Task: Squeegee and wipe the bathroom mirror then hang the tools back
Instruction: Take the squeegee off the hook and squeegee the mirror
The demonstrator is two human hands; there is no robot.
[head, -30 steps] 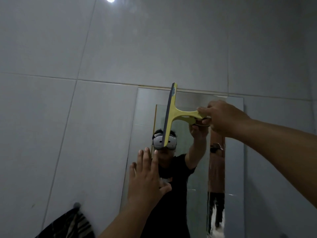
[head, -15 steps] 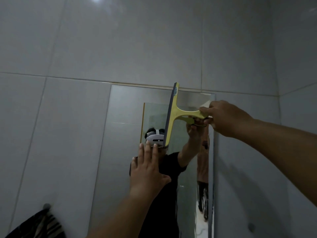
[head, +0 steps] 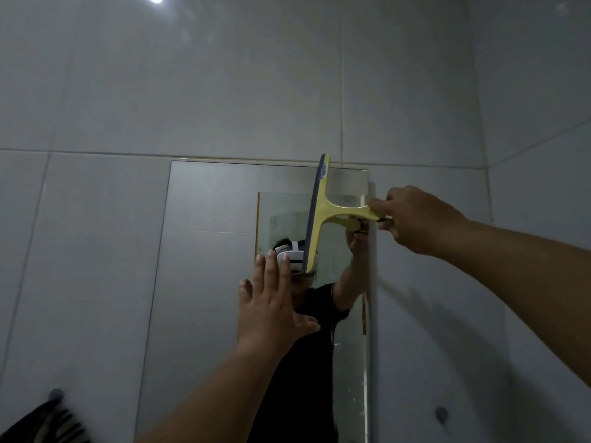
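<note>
Squeegee [head: 319,215] gripped by right hand [head: 415,219]; left hand [head: 271,308] flat below, on mirror [head: 208,251].

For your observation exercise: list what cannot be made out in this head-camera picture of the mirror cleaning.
- Squeegee handle end: hidden inside the right hand.
- Striped cloth: cut off by the bottom left corner and blurred.
- Mirror lower part: cut off by the bottom edge, partly hidden by the left hand and forearm.

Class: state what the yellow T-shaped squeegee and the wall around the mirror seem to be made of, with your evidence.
Yellow T-shaped squeegee: probably moulded plastic, uniform matte colour, with a dark, likely rubber, blade edge. Grey wall: glazed ceramic tile, judging by grout lines and glossy lamp reflection.
</note>
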